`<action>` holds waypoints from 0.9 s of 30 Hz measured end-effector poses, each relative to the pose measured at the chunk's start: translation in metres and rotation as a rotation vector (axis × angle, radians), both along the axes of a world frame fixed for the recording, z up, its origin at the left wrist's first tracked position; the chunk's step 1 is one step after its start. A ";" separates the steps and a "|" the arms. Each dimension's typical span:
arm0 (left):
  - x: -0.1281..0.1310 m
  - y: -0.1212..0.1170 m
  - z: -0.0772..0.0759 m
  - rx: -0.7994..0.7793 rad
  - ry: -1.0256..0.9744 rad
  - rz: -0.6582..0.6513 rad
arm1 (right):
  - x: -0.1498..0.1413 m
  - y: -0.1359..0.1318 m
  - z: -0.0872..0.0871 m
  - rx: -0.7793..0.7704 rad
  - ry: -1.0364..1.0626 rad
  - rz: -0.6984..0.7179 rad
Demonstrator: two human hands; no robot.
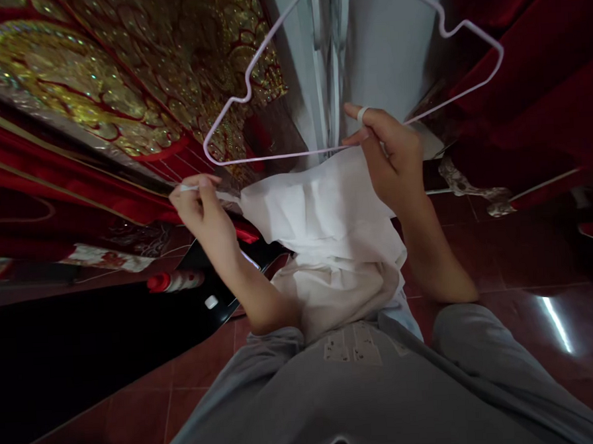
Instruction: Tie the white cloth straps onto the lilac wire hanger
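Note:
A white cloth garment (315,208) hangs between my hands and drapes down in front of my body. My left hand (196,201) is closed on a thin white strap that runs to the garment's left upper corner. At the garment's right upper corner, my right hand (389,141) is curled, with thumb and index finger close together. A white band circles the index finger of each hand; whether these are loops of the garment I cannot tell. Just beyond the garment hangs a pale pink hanger (278,157), its lower bar passing behind my right hand.
Red and gold sequined garments (134,78) hang on the left, dark red cloth (542,83) on the right. Grey metal uprights (325,68) stand ahead. A black tabletop (84,352) at lower left holds a red-capped bottle (175,281) and a small white case (211,302).

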State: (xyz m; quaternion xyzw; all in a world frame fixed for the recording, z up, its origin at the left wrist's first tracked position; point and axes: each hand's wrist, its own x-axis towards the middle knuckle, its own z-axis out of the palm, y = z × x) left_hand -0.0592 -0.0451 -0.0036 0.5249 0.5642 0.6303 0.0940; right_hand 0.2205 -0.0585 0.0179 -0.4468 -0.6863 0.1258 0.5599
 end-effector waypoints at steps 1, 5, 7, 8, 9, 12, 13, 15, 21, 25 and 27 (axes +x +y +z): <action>-0.006 -0.007 0.005 0.018 0.103 0.010 | 0.000 0.000 -0.001 0.001 0.006 -0.001; -0.026 -0.028 0.017 0.017 0.088 -0.138 | -0.001 0.002 -0.001 0.017 0.029 0.001; -0.029 -0.029 0.019 0.015 -0.053 -0.259 | -0.001 0.003 -0.001 0.016 0.023 -0.005; -0.028 -0.027 0.021 0.038 -0.071 -0.289 | -0.001 0.003 -0.001 0.010 0.015 -0.008; -0.026 -0.024 0.022 0.076 -0.050 -0.300 | -0.001 0.004 -0.002 0.007 0.009 -0.013; -0.017 -0.007 0.025 0.280 -0.013 -0.315 | 0.000 0.004 -0.003 -0.006 -0.005 -0.028; -0.013 0.001 0.025 0.343 -0.062 -0.345 | 0.001 0.004 -0.003 0.000 -0.007 -0.037; -0.008 0.018 0.022 0.438 -0.185 -0.407 | 0.001 0.003 -0.004 0.020 -0.011 -0.036; -0.017 0.048 0.007 0.382 -0.075 -0.367 | 0.000 0.003 -0.006 0.035 -0.046 -0.035; -0.022 0.045 0.012 0.113 0.036 -0.514 | 0.002 0.005 -0.008 0.074 -0.061 -0.044; -0.016 0.044 0.021 0.039 0.090 -0.574 | 0.002 0.005 -0.008 0.110 -0.073 -0.040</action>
